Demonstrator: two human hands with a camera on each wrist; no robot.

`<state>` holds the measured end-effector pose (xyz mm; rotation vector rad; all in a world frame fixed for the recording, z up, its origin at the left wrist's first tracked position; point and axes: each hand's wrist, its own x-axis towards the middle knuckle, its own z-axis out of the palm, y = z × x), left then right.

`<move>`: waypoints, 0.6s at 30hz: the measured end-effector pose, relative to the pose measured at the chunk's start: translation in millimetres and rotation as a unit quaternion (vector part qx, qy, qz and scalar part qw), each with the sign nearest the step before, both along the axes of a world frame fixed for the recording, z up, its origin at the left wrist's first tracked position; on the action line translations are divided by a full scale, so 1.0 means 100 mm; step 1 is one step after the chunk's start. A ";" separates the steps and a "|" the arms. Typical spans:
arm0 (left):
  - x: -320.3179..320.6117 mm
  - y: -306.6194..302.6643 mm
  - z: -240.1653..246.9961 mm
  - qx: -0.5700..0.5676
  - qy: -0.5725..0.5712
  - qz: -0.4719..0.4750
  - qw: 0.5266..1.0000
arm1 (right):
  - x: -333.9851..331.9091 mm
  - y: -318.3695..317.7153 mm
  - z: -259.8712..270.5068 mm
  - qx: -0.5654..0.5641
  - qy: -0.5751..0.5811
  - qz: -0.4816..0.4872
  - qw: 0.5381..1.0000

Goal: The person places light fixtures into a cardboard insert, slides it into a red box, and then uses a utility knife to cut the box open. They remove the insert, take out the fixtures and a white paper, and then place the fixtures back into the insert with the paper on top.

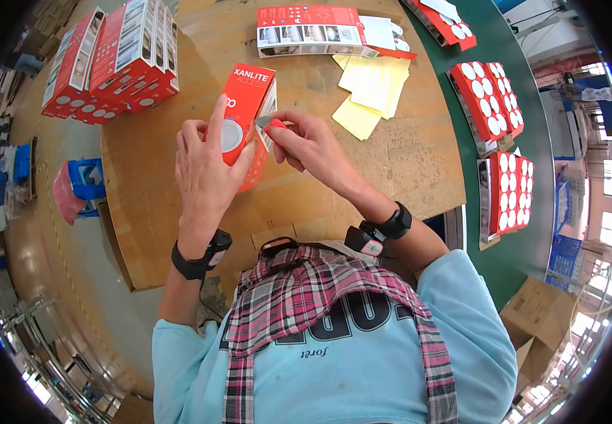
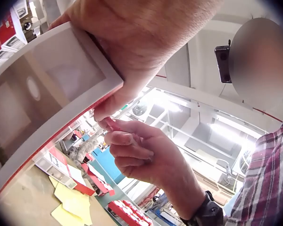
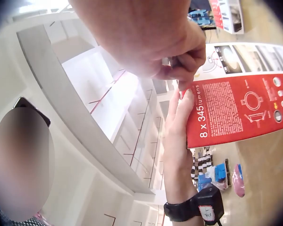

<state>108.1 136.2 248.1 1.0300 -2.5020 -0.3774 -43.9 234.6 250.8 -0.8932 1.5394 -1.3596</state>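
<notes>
A red XANLITE carton [image 1: 251,83] stands on the wooden table in front of the person. My left hand [image 1: 201,169] grips its near end, with fingers over the face with the round white label and the thumb at the right edge. Between the thumb and fingers of my right hand [image 1: 314,147] is a small red-handled cutter knife [image 1: 275,125]. Its grey blade points left, right at the carton's edge beside the left thumb. In the right wrist view the carton's printed red side [image 3: 240,110] shows, and the fingers hide most of the knife.
Several similar cartons [image 1: 133,56] stand at the back left. An open carton [image 1: 309,32] with white contents lies at the back, with yellow sheets [image 1: 373,88] beside it. On the green table [image 1: 493,233] at right sit red packs with white discs [image 1: 486,99].
</notes>
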 end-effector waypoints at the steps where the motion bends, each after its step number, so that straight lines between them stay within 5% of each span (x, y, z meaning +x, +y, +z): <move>1: 0.00 0.01 0.00 0.001 -0.002 0.001 1.000 | 0.00 0.00 -0.01 0.000 -0.009 0.007 1.000; 18: -0.02 0.07 -0.07 -0.019 0.011 -0.012 1.000 | 0.02 0.03 0.01 0.000 0.000 0.006 1.000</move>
